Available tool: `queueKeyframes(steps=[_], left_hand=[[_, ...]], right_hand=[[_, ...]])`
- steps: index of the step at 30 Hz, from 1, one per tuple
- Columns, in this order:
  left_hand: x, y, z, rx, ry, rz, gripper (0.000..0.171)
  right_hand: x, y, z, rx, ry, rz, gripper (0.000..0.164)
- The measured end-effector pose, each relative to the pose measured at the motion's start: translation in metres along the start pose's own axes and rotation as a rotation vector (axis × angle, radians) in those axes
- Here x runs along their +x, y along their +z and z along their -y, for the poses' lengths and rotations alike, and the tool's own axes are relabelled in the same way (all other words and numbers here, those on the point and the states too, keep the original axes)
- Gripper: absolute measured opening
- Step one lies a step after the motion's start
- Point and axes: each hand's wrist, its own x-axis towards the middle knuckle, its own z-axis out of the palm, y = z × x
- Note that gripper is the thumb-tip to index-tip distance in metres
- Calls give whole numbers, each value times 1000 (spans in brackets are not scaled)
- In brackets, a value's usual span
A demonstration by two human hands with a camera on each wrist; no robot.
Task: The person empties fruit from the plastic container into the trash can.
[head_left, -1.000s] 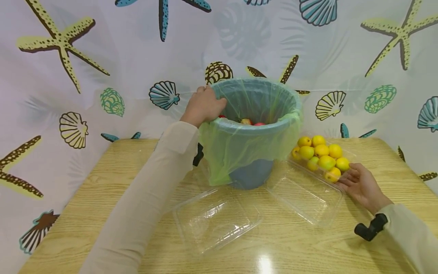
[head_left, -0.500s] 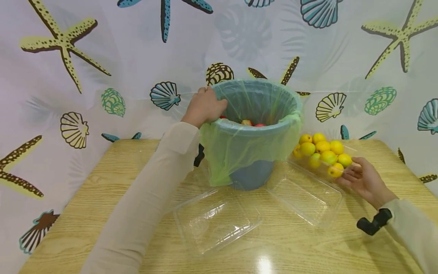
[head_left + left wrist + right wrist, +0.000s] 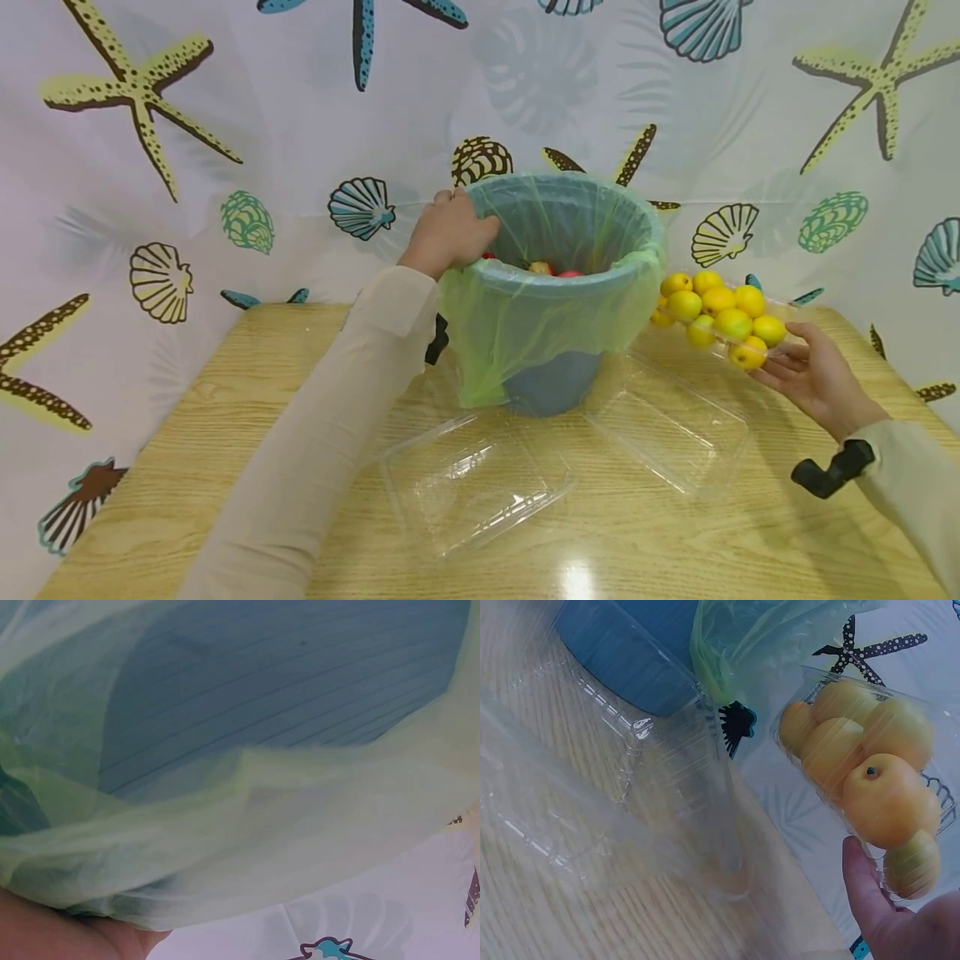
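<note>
My left hand (image 3: 448,233) grips the left rim of a blue bucket (image 3: 555,383), thumb inside and fingers outside. A thin green bag (image 3: 540,321) lines the bucket and folds down over its rim. Red and yellowish round fruits (image 3: 572,274) show inside. To the right of the bucket, my right hand (image 3: 825,379) holds a see-through plastic container (image 3: 889,690) by its near end, raised off the table. Several yellow fruits (image 3: 732,324) are heaped in it. In the left wrist view, the bag and bucket wall (image 3: 285,682) fill most of the picture.
Two see-through plastic trays lie on the wooden table (image 3: 622,542): one tray (image 3: 480,483) in front of the bucket, another tray (image 3: 675,433) to its right. A white cloth (image 3: 285,150) printed with shells and starfish hangs behind the table.
My right hand has lifted the container of yellow fruits up and slightly to the right, off the table. My left hand stays on the bucket rim.
</note>
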Motion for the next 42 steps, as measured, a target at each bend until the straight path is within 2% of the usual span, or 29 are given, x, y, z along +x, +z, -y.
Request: queueKeyframes(steps=[11, 17, 23, 26, 34, 42], left_hand=[[2, 3, 0, -2, -13, -21, 70], [2, 3, 0, 4, -19, -24, 70], [0, 2, 0, -12, -13, -10, 70], [-2, 2, 0, -25, -6, -7, 69], [-3, 0, 1, -35, 4, 2, 69], [-1, 0, -1, -12, -1, 8, 69]], right_hand=[[-2, 12, 29, 46, 3, -42, 56], [-4, 23, 48, 21, 3, -75, 82], [-5, 34, 63, -56, -29, -108, 93], [-5, 41, 68, -96, -52, -120, 93], [-5, 53, 80, -90, -77, -88, 91], [-9, 73, 90, -100, -98, -58, 89]])
